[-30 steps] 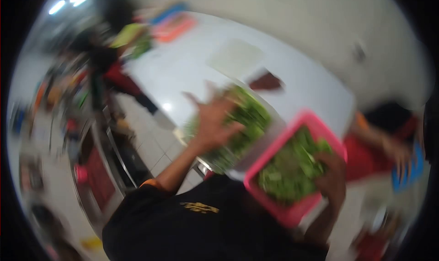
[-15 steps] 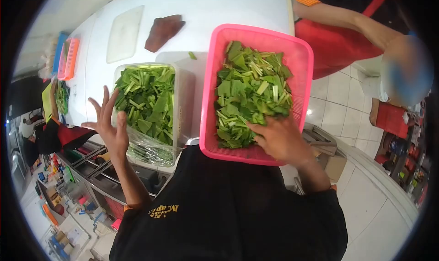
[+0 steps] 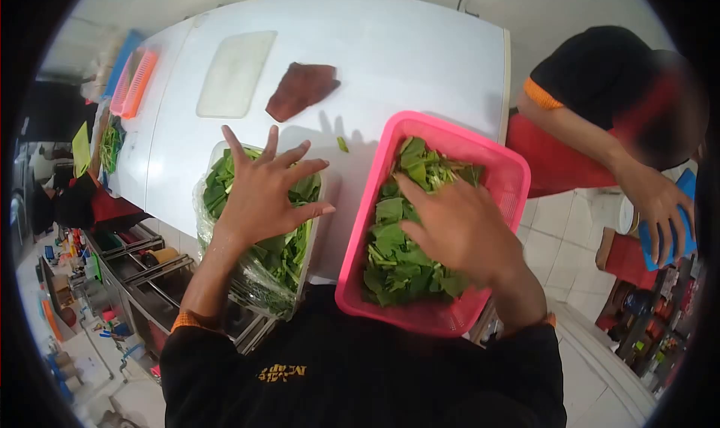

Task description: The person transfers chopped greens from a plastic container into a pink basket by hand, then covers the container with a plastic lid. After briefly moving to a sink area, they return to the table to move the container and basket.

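We find chopped greens (image 3: 397, 222) in a pink basket (image 3: 510, 196). They lie under the right hand (image 3: 461, 225) and extend from its 7 o'clock round to its 12. Its index finger and thumb stand apart, pointing towards 10 o'clock; its other fingers are obscured, so we cannot tell whether it grips any leaf.

At its 9 o'clock, we record the left hand (image 3: 262, 192) with all fingers spread, over a clear container (image 3: 316, 218) of similar greens; contact cannot be confirmed. Plastic film (image 3: 259, 278) lies at that container's 6 o'clock.

From the left hand, we note a stray green piece (image 3: 343, 144) at 2 o'clock and a brown cloth (image 3: 302, 91) at 1, both on the white table (image 3: 420, 53). At the right hand's 3 o'clock, a co-worker's hand (image 3: 660, 203) rests on a blue item (image 3: 675, 237).
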Demonstrator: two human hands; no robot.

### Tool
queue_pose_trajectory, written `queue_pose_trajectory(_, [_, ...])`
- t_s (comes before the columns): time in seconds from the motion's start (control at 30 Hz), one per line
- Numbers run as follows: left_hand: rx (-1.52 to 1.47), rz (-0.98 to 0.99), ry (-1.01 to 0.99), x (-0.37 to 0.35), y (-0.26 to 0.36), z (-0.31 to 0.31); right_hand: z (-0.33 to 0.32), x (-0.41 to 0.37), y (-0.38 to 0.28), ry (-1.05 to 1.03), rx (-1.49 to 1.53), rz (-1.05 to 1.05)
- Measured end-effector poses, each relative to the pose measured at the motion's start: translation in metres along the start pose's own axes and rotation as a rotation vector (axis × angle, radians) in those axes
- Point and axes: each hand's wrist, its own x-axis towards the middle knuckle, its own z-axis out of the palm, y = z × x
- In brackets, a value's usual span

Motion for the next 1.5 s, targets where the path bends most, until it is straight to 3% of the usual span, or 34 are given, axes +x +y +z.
queue_pose_trajectory(0.17, [-0.032, -0.003, 0.079, -0.003, 0.003, -0.002, 0.065, 0.122, -0.017, 0.025, -0.195, -0.116])
queue_pose_trajectory(0.3, [-0.146, -0.134, 0.033, -0.032, -0.012, -0.025, 0.136, 0.219, -0.01, -0.36, -0.123, 0.204])
queue_pose_trajectory(0.4, [-0.378, -0.281, 0.171, -0.08, -0.044, -0.03, 0.192, 0.247, 0.01, -0.246, -0.097, 0.132])
queue_pose_trajectory(0.43, [-0.444, -0.336, 0.234, -0.1, -0.056, -0.025, 0.2, 0.247, 0.02, -0.069, -0.145, 0.032])
queue_pose_trajectory(0.47, [-0.436, -0.384, 0.289, -0.121, -0.066, -0.019, 0.211, 0.241, 0.026, 0.096, -0.177, -0.072])
queue_pose_trajectory(0.57, [-0.582, -0.534, 0.361, -0.179, -0.088, 0.007, 0.101, 0.181, 0.019, 0.121, -0.008, -0.112])
queue_pose_trajectory(0.6, [-0.642, -0.606, 0.379, -0.195, -0.09, 0.017, 0.082, 0.152, 0.027, 0.36, 0.062, -0.205])
queue_pose_trajectory(0.63, [-0.671, -0.642, 0.39, -0.205, -0.091, 0.028, 0.063, 0.125, 0.041, 0.371, 0.061, -0.271])
queue_pose_trajectory(0.67, [-0.7, -0.679, 0.402, -0.214, -0.092, 0.039, 0.045, 0.093, 0.041, 0.164, 0.388, -0.003])
queue_pose_trajectory(0.73, [-0.696, -0.681, 0.393, -0.222, -0.091, 0.062, 0.035, 0.051, 0.063, 0.042, 0.293, 0.005])
queue_pose_trajectory(0.8, [-0.957, -0.802, 0.309, -0.221, -0.081, 0.077, 0.058, 0.007, 0.069, -0.003, 0.035, 0.284])
queue_pose_trajectory(0.87, [-0.746, -0.839, 0.333, -0.227, -0.082, 0.105, 0.083, -0.043, 0.033, 0.156, -0.294, 0.18])
queue_pose_trajectory(0.93, [-0.677, -1.018, 0.331, -0.219, -0.08, 0.11, 0.106, -0.078, 0.0, -0.061, -0.128, 0.092])
queue_pose_trajectory(0.97, [-0.64, -1.107, 0.323, -0.216, -0.078, 0.112, 0.115, -0.081, 0.009, -0.125, -0.184, 0.058])
queue_pose_trajectory(1.03, [-0.544, -1.104, 0.357, -0.211, -0.079, 0.113, 0.13, -0.082, 0.034, -0.242, -0.294, 0.0])
queue_pose_trajectory(1.13, [-0.411, -1.052, 0.412, -0.206, -0.073, 0.112, 0.136, -0.056, 0.077, 0.055, -0.233, 0.094])
queue_pose_trajectory(1.23, [-0.381, -0.993, 0.419, -0.209, -0.08, 0.117, 0.141, -0.034, 0.088, 0.199, -0.399, 0.374])
queue_pose_trajectory(1.33, [-0.337, -0.993, 0.38, -0.214, -0.083, 0.12, 0.138, -0.037, 0.038, -0.125, -0.331, 0.545])
queue_pose_trajectory(1.5, [-0.457, -1.014, 0.425, -0.201, -0.068, 0.105, 0.128, -0.074, -0.016, -0.497, -0.115, 0.412])
